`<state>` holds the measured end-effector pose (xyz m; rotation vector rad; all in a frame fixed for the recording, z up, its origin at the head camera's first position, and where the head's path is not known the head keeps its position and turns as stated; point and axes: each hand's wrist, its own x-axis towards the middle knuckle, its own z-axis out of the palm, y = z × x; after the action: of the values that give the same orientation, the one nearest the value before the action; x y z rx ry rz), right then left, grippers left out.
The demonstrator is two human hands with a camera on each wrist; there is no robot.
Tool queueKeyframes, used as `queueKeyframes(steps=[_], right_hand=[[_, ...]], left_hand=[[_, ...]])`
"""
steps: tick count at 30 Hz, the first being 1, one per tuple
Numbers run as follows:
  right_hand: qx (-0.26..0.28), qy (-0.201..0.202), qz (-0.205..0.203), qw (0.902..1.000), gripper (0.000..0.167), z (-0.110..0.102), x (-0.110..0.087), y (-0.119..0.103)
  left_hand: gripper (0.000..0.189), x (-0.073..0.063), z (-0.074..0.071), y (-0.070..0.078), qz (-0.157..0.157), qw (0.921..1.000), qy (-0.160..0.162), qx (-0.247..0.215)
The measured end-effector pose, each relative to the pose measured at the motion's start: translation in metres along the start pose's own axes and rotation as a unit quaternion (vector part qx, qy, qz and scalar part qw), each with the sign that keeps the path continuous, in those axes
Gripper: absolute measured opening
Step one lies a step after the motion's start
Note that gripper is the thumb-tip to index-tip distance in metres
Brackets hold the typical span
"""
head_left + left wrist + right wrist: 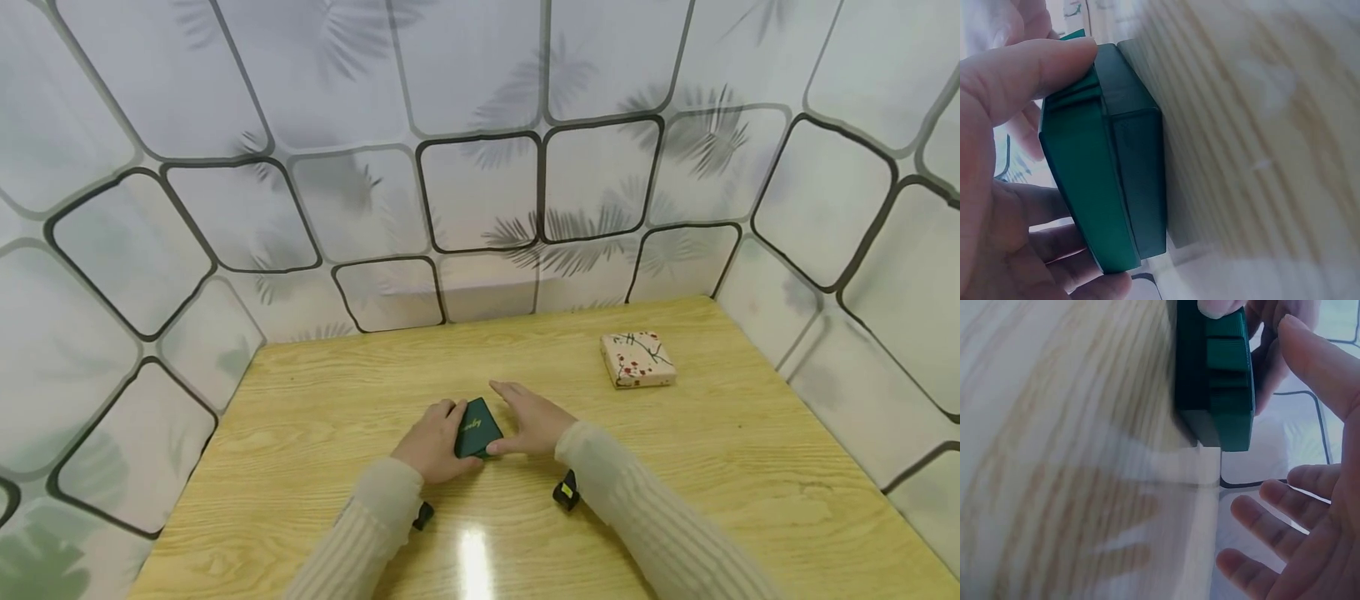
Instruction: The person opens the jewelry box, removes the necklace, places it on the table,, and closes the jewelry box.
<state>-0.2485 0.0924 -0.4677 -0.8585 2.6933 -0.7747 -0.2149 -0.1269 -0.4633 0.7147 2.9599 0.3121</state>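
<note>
A small dark green box with gold lettering on top is at the middle of the wooden table. My left hand grips it, thumb on the near side and fingers along the far side, as the left wrist view shows. There, the box has a brighter green upper part over a darker base, with ribbed folds by the thumb. On the other side, my right hand is spread with thumb and fingers apart. In the right wrist view the right hand holds nothing, its thumb close to the box.
A flat pale box with red blossoms and dark branches lies toward the back right of the table. Patterned curtains border the back and sides. Small black items show by both wrists.
</note>
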Motion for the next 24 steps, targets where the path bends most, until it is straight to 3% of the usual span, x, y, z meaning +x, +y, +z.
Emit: queueKeyframes(steps=[16, 24], right_hand=[[0.006, 0.004, 0.006, 1.0000, 0.111, 0.003, -0.007, 0.007], [0.020, -0.007, 0.011, 0.9997, 0.110, 0.003, -0.014, 0.010]], left_hand=[[0.094, 0.012, 0.007, 0.014, 0.037, 0.9991, 0.011, -0.020], [0.093, 0.013, 0.010, 0.020, 0.033, 0.9981, 0.010, -0.052]])
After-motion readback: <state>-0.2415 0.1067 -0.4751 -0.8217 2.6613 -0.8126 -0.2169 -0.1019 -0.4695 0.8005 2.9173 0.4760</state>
